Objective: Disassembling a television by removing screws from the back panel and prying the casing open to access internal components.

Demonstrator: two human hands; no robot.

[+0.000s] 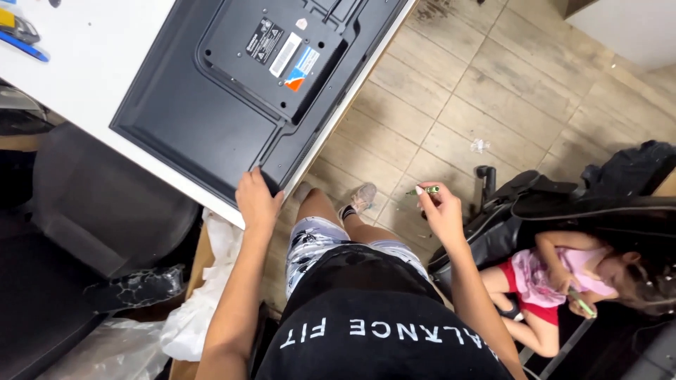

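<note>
A black flat screen (211,105) lies face down on a white table (91,63), its back panel with stickers facing up. My left hand (257,202) rests on the screen's near corner at the table edge. My right hand (442,211) is raised over the floor, fingers pinched on a small green tool (424,190) with a thin tip. My legs and a grey shoe (362,197) show below.
A black office chair (105,204) stands at the left, with white plastic wrapping (204,295) beside it. At the right, another person sits on a black chair (521,211) holding a small object. Tiled floor (493,91) spreads beyond. Blue and yellow items (21,32) lie on the table's far corner.
</note>
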